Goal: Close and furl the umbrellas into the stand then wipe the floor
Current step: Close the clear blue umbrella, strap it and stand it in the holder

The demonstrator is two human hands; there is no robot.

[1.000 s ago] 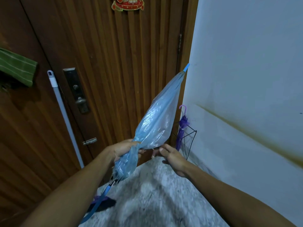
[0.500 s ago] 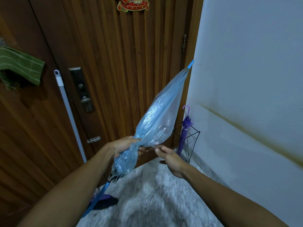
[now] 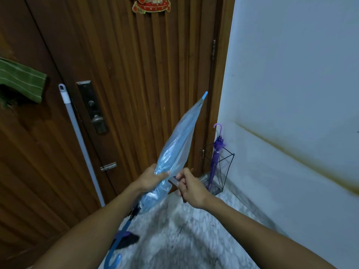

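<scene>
A translucent light-blue umbrella [image 3: 178,144], folded, slants from its blue hooked handle at the lower left up to its blue tip near the door frame. My left hand [image 3: 150,178] is closed around its canopy low down. Beside it my right hand [image 3: 189,188] pinches the umbrella's closing strap [image 3: 173,180] and holds it out to the right. A black wire umbrella stand [image 3: 223,167] sits in the corner between door and wall. In it stands a furled purple umbrella [image 3: 216,152], handle up.
The brown slatted door [image 3: 136,74] with a lock plate is straight ahead, and a grey mop pole [image 3: 81,142] leans on it at the left. A green cloth [image 3: 21,80] hangs at far left. A white wall [image 3: 291,94] borders the marbled floor [image 3: 194,239] on the right.
The blue umbrella has tilted more upright and its canopy is gathered tighter. My right hand went from open fingers near the canopy to pinching the strap.
</scene>
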